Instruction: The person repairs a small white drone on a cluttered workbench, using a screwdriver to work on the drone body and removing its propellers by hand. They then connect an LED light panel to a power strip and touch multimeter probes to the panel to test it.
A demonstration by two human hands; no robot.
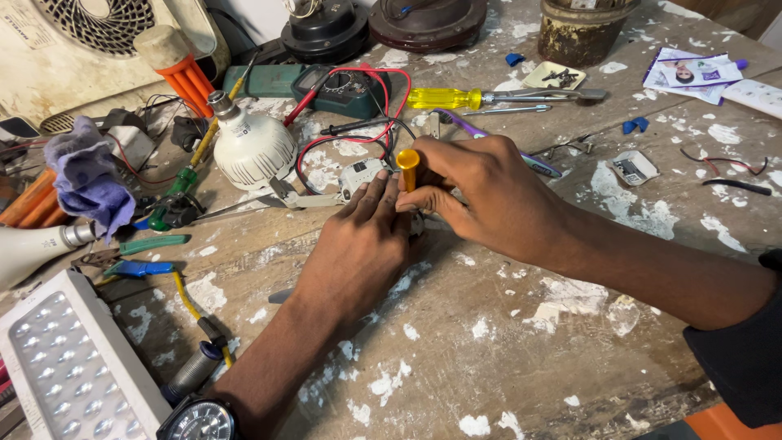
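Observation:
My right hand (481,191) grips a small screwdriver with a yellow handle (408,165), held upright with its tip pointing down and hidden by my fingers. My left hand (358,248) lies flat on the paint-flecked wooden bench (505,342), its fingertips pressing a small white electrical part (361,175) next to the screwdriver. What the tip touches is hidden.
A white bulb (252,147), a multimeter (346,88) with red and black leads, a large yellow-handled screwdriver (489,98), pliers (175,204), a purple rag (88,175), a white LED panel (73,367) and a rusty tin (580,31) crowd the far and left bench.

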